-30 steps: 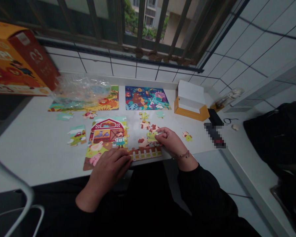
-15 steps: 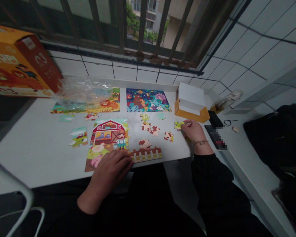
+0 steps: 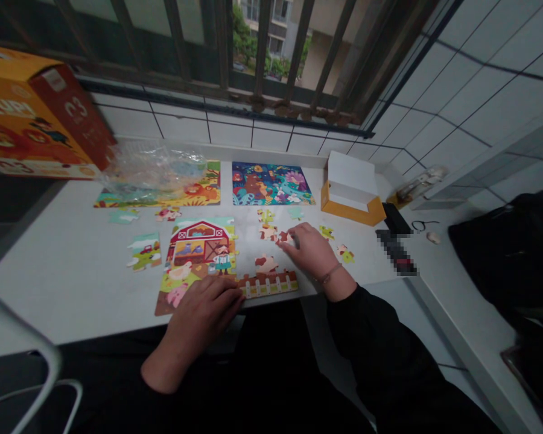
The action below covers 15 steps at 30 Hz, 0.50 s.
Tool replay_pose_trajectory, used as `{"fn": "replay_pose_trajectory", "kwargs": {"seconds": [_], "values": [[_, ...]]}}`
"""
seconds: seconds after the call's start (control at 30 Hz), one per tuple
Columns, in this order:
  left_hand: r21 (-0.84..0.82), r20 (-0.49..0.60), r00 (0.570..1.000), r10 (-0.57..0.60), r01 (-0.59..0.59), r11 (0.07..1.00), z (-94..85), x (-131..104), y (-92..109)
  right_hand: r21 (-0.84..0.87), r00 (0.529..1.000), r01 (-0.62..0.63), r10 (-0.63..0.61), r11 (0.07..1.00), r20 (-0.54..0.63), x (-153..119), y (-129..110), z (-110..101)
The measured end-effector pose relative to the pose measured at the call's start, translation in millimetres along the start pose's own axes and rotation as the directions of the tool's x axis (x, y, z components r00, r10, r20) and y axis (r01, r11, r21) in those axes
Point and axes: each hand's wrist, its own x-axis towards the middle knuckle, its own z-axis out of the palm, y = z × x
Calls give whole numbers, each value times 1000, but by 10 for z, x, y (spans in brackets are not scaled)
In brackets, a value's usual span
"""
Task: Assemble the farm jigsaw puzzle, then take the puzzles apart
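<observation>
A partly joined farm jigsaw puzzle [image 3: 201,241] with a red barn lies on the counter. My left hand [image 3: 208,304] rests flat over its lower edge, fingers stretched out, near the joined fence strip [image 3: 269,284]. Fingertips of my right hand [image 3: 314,253] pinch a brown-and-white cow puzzle piece [image 3: 284,237] right of the barn. A second cow piece [image 3: 268,232] lies just left of it, and another brown-patched piece [image 3: 265,263] sits above the fence. Loose green pieces [image 3: 326,232] [image 3: 345,253] lie to the right of my right hand.
Left of the barn lie a tractor section [image 3: 145,252] and loose pieces [image 3: 168,214]. Behind are a lion picture [image 3: 203,191] under clear plastic wrap [image 3: 149,172], a blue animal picture [image 3: 271,184], and an opened yellow box [image 3: 353,208]. A large orange box [image 3: 22,120] stands at left.
My right hand has let go of the green piece at the right and moved left to the cow piece. My left hand has stayed in place.
</observation>
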Motion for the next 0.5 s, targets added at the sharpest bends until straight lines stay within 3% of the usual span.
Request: {"fn": "replay_pose_trajectory", "kwargs": {"seconds": [0.3, 0.5], "values": [[12, 21, 1000, 4, -4, 1000, 6, 0, -2, -84, 979, 172, -160, 982, 125, 345, -242, 38], [16, 16, 1000, 8, -9, 1000, 17, -3, -4, -120, 968, 144, -115, 982, 225, 667, -336, -6]]}}
